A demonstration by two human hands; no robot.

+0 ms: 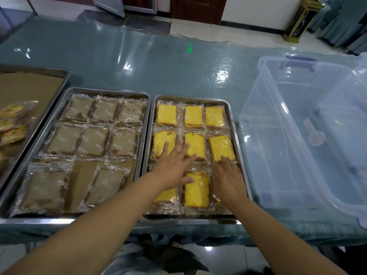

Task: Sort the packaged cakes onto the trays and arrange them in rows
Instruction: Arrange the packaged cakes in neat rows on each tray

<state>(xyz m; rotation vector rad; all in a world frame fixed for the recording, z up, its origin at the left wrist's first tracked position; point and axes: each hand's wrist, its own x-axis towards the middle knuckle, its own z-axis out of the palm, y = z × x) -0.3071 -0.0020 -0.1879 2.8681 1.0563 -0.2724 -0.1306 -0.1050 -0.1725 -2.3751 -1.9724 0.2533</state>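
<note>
1. Three rows of yellow cakes [193,117] fill the right tray [237,147], edge to edge, so the rows stay straight.
2. Both the left hand [172,168] and the right hand [228,180] lie flat on them, fingers [165,149] straight, gripping nothing, probably pressing packets level.
3. On the next tray [109,91] the brown cakes [93,140] sit apart by kind, with one gap in the near row.

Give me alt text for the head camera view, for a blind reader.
The left hand and right hand lie flat on wrapped yellow cakes in a steel tray. A second tray of brown cakes sits left of it, a clear bin right.
</note>
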